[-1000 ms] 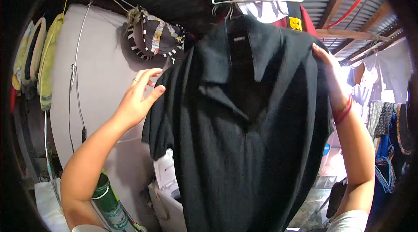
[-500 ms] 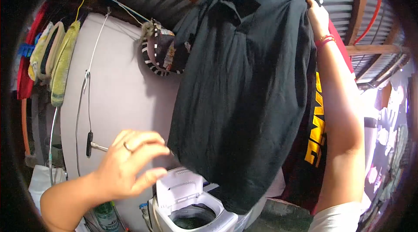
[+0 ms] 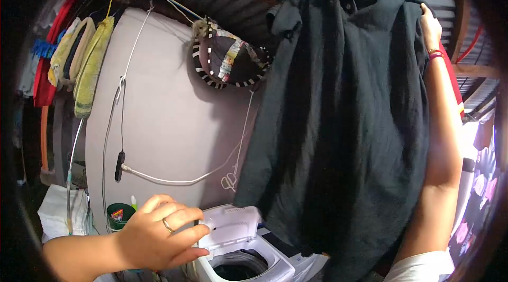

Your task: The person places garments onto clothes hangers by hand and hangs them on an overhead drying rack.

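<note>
A black collared shirt (image 3: 338, 123) hangs full length before me, with its collar near the roof. At its right shoulder, my right hand (image 3: 432, 30) is raised and closed on the cloth. What looks like a hook shows just above the collar. Lower left, my left hand (image 3: 164, 234) wears a ring and holds nothing. Its fingers are loosely bent, with the thumb apart from them, away from the shirt. Behind that hand stands a white top-loading washing machine (image 3: 275, 261) with its lid up.
A patterned fabric bag or cap (image 3: 230, 59) hangs on the pale panel (image 3: 159, 96). A white cord with a black extension socket (image 3: 120, 166) runs across it. Towels (image 3: 94, 67) hang at left, above a green container (image 3: 119, 215). Floral cloth (image 3: 479, 189) is at right.
The view has shifted left, so the shirt and my right hand appear farther right. My left hand is lower, with its fingers more turned down. My right hand keeps its hold on the shirt's shoulder.
</note>
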Tool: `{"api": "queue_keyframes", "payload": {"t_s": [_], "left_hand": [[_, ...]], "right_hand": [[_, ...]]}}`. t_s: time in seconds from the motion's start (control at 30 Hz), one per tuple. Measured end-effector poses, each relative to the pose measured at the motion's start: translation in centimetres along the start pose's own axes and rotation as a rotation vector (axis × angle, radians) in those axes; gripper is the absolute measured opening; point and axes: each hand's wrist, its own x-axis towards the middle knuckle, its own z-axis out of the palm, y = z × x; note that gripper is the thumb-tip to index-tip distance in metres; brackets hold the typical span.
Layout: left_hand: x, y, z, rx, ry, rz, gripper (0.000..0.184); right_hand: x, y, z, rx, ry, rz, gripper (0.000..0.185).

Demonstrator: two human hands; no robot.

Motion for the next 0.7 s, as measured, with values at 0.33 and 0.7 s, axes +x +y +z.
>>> {"api": "queue_keyframes", "payload": {"t_s": [0.33,0.7], "left_hand": [[1.4,-1.6,1.1,-0.008,-0.069,0.026,0.032],[-0.7,-2.6,1.7,0.020,-0.320,0.093,0.029]], "right_hand": [[6.2,2.3,5.0,0.022,-0.065,-0.323,0.040],[4.3,-2.8,-6.3,-0.142,-0.082,0.044,0.068]]}}
